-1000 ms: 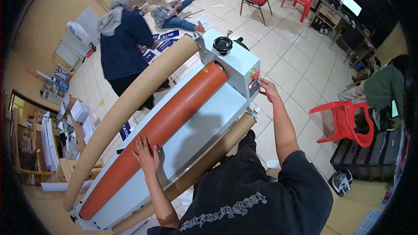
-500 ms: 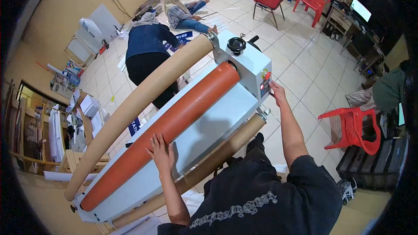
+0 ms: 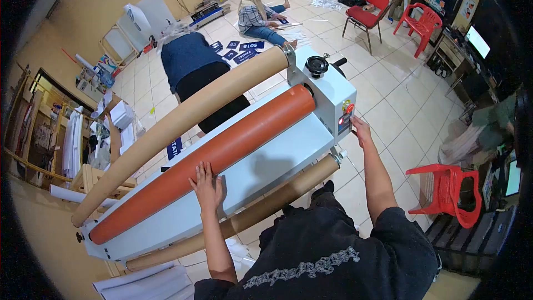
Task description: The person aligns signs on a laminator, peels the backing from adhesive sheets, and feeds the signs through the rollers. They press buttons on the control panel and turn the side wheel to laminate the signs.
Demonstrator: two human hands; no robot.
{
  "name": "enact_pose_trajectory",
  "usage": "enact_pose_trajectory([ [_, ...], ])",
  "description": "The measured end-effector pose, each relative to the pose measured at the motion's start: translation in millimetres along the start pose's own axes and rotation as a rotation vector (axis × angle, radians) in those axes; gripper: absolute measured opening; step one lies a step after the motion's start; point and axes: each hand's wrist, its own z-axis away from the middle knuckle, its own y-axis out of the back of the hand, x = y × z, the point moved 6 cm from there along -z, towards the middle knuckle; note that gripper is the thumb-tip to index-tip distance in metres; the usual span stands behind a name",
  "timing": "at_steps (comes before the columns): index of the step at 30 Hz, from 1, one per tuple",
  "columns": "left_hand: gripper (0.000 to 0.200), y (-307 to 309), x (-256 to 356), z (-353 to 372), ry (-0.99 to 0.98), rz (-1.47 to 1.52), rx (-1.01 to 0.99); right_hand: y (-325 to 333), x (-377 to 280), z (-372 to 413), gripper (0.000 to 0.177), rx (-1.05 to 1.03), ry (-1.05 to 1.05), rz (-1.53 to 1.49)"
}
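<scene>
Worker at roll laminator: left hand (image 3: pixel 206 188) lies flat, fingers spread open, against orange roller (image 3: pixel 244 139) above white surface (image 3: pixel 277 158). Right hand (image 3: pixel 361 129) touches control panel (image 3: pixel 345 118) at right end, finger curl unclear. Roller looks heavy, stiff, rubber-grippy and axle-mounted; best held at ends.

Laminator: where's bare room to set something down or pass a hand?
Free: white bed between orange roller and lower cardboard tube, from the left hand across to the control box. Bare floor tiles between control box and nearest red chair. Crowded: floor beyond the roller, blue signs and a bent-over person.
</scene>
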Motion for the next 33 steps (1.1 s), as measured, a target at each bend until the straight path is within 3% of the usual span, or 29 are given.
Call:
enact_pose_trajectory([
  [6, 0.066, -8, 14, -2, 0.05, -0.002, 0.063, 10, 1, 8, 0.053, -0.038, -0.028, 0.003],
  [8, 0.07, -13, 20, -1, 0.085, -0.034, 0.124, 33, 24, 9, 0.05, 0.051, -0.037, -0.202],
  [10, 0.071, -22, 24, -2, 0.104, -0.046, 0.151, 74, 107, 4, 0.044, 0.29, -0.194, -0.246],
  [11, 0.072, -24, 26, -3, 0.127, -0.05, 0.18, 95, 159, 9, 0.038, 0.325, -0.206, -0.162],
  [12, 0.072, -27, 29, -7, 0.129, -0.052, 0.18, 101, 181, 39, 0.033, 0.313, -0.407, 0.091],
  [13, 0.07, -27, 31, -8, 0.162, -0.035, 0.22, 137, 244, 44, 0.033, 0.307, -0.409, 0.098],
  [14, 0.068, -26, 34, -8, 0.202, -0.018, 0.26, 144, 317, 54, 0.036, -0.196, -0.567, 0.682],
  [15, 0.068, -26, 40, -10, 0.221, -0.019, 0.26, 158, 355, 87, 0.035, -0.425, -0.547, 0.715],
  [16, 0.066, -24, 49, -16, 0.211, -0.028, 0.234, 155, 319, 139, 0.034, -0.097, -0.775, 0.647],
  [20, 0.056, -5, 110, -51, 0.109, 0.001, 0.256, 204, 319, 134, 0.035, -0.104, -0.77, 0.644],
  [25, 0.05, -20, 199, -116, -0.025, 0.011, 0.268, 258, 307, 73, 0.036, -0.064, -0.785, 0.546],
  [28, 0.049, -55, 236, -146, -0.081, -0.007, 0.263, 239, 246, -2, 0.034, -0.14, -0.623, 0.444],
  [33, 0.049, -67, 241, -153, 0.007, -0.071, 0.287, 209, 229, -85, 0.035, -0.3, -0.542, 0.536],
])
